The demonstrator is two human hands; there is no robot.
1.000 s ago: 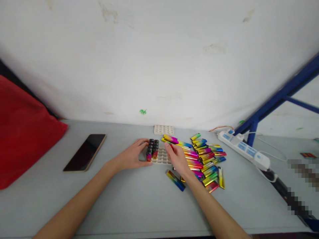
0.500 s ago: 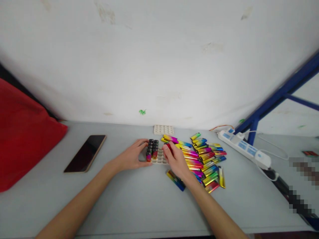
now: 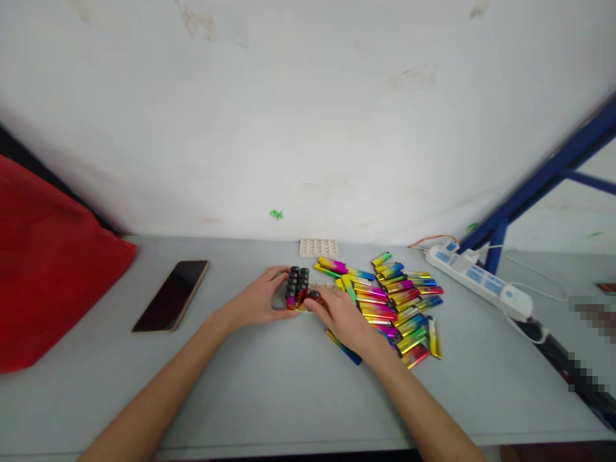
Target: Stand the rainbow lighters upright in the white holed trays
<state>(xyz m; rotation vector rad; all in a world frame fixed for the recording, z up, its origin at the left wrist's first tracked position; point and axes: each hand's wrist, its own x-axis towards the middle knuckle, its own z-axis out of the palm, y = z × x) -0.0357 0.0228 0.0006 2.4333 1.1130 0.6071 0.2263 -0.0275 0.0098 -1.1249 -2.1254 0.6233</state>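
Several lighters with black tops (image 3: 297, 282) stand upright in two rows at the left part of a pale tray (image 3: 323, 286). My left hand (image 3: 262, 298) is curved round the left side of these rows, fingers behind and thumb in front, touching the tray's edge. My right hand (image 3: 335, 311) is closed on a dark-topped lighter (image 3: 314, 296) at the front of the tray, just right of the standing ones, and hides part of the tray. Shiny multicoloured lighters (image 3: 404, 298) lie in a loose pile to the right of my right hand.
A second pale tray (image 3: 319, 248) lies against the wall. At the left are a dark phone (image 3: 171, 296) and a red cloth (image 3: 52, 269). A white power strip (image 3: 476, 279) with cables lies at the right, beside a blue metal frame (image 3: 527, 183).
My right hand has moved left and toward the tray's front edge, bringing the lighter down beside the standing rows. My left hand stays around them. The view has shifted slightly.
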